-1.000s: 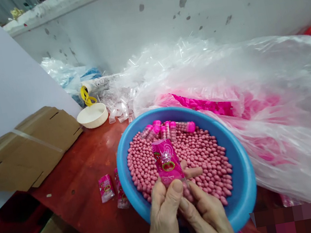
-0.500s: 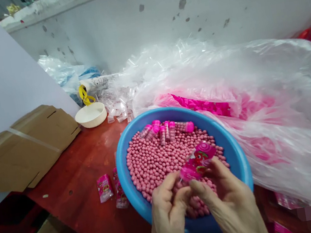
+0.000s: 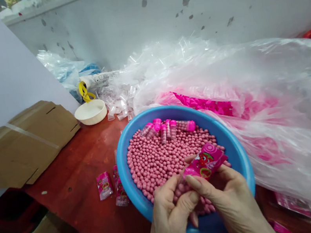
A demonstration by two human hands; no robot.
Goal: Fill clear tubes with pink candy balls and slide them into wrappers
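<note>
Over a blue plastic basin (image 3: 126, 177) on the red-brown wooden counter (image 3: 62, 164), I see both bare hands working close together at the near rim. The right hand (image 3: 236, 206) has its grip pinched on a pink printed sachet (image 3: 206, 161), with the thumb pressed along the lower edge. The sachet tilts up to the right and sits above the right part of the basin. The left hand (image 3: 171, 221) is just beside it, fingers curled inward, thumb and forefinger drawn together near the sachet's lower left end. From my view I cannot tell whether that grip is on the sachet or on nothing. Below the hands, a mound of round pink candies (image 3: 157, 160) fills the basin, and several clear tubes with pink caps (image 3: 165, 130) rest on top at the far side. Two more sachets (image 3: 104, 185) lie on the counter just left of the basin. Farther off I can make out a white bowl (image 3: 89, 112), a flattened cardboard box (image 3: 23, 146) and a heap of loose clear tubes (image 3: 118, 106). A big clear plastic bag (image 3: 272, 85) with pink items inside slumps against the basin's right side, in front of a stained grey wall (image 3: 127, 21).
</note>
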